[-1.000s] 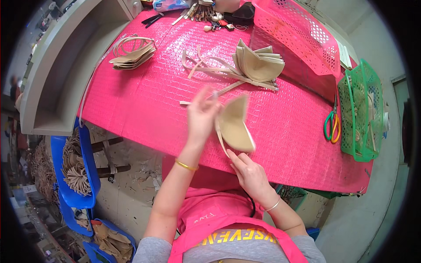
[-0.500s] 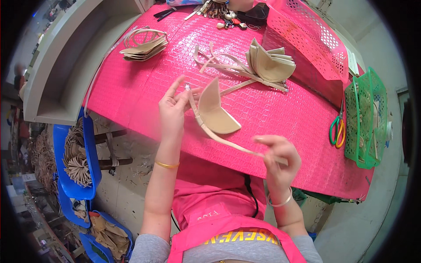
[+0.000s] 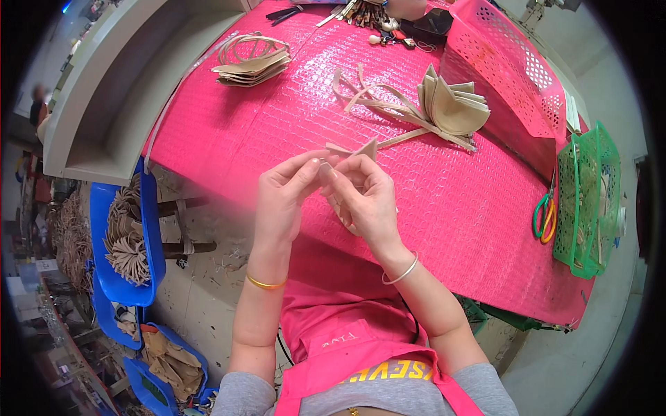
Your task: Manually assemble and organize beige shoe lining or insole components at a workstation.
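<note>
Over the pink table, my left hand [image 3: 283, 197] and my right hand [image 3: 368, 197] meet with thumbs and fingers pinched together. Between the fingertips is the end of a narrow beige strap with a small pale fitting, mostly covered. The folded beige piece [image 3: 370, 148] on that strap pokes out behind my right fingers; the rest is hidden. Farther off, a fan of similar beige pieces [image 3: 451, 107] with trailing straps [image 3: 388, 104] lies to the right. A second stack of beige pieces [image 3: 253, 69] with looped straps sits at the far left.
The pink table [image 3: 430, 229] carries a pink perforated basket [image 3: 513, 62] at its right. Scissors [image 3: 544, 216] with green and yellow handles hang beside a green basket [image 3: 590, 201]. A grey shelf box [image 3: 104, 132] borders the left; blue bins [image 3: 149, 256] with beige pieces stand below.
My right hand has come left and up from the strap's other end to my left fingertips. The beige piece is now largely behind my hands. The whole view has shifted slightly.
</note>
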A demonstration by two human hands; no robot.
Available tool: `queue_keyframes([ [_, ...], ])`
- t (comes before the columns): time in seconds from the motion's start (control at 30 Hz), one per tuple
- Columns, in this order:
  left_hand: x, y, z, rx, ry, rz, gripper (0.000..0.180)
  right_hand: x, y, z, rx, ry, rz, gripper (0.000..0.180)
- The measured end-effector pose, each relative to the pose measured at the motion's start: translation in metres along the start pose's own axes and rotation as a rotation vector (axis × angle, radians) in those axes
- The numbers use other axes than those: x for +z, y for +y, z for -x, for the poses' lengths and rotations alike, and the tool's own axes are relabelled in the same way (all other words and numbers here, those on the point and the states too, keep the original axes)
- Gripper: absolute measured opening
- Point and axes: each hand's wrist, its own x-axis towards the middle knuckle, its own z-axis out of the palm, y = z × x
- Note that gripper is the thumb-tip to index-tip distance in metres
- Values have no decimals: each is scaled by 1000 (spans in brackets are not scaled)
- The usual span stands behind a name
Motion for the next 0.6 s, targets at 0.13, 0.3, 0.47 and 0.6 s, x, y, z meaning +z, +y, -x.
queue_keyframes([
  [0.13, -5, 0, 1, -60, -17, 103, 19, 2, 0, 2, 25, 7, 13, 6],
  [0.3, -4, 1, 4, 71, -20, -56, 24, -1, 3, 5, 88, -42, -13, 6],
  [0.47, 0, 1, 7, 102, -23, -103, 36, 2, 15, 5, -23, -55, -164, 8],
  [0.6, -4, 6, 7, 70, 16, -89, 42, 5, 18, 3, 24, -85, -168, 12],
])
